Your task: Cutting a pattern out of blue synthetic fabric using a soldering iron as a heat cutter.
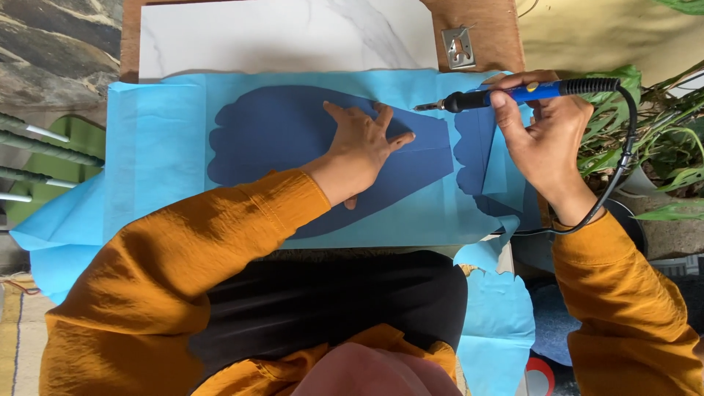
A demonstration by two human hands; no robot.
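Note:
My left hand [363, 143] lies flat with fingers spread on a light blue fabric sheet [158, 158], pressing over a dark blue leaf-shaped piece [275, 132] that shows through it. My right hand [546, 136] grips a blue and black heated cutting pen [528, 93] by its handle. Its metal tip [425, 107] points left and hovers just above the fabric, a short way to the right of my left fingertips. A black cord [623, 158] runs from the pen down past my right wrist. Both sleeves are mustard orange.
The fabric lies on a white marble-patterned board [293, 37] set on a brown wooden surface with a metal bracket [460, 45]. Cut scraps of blue fabric [495, 315] hang at lower right. Green plant leaves [660, 154] crowd the right side; green-wrapped rods [44, 147] lie at left.

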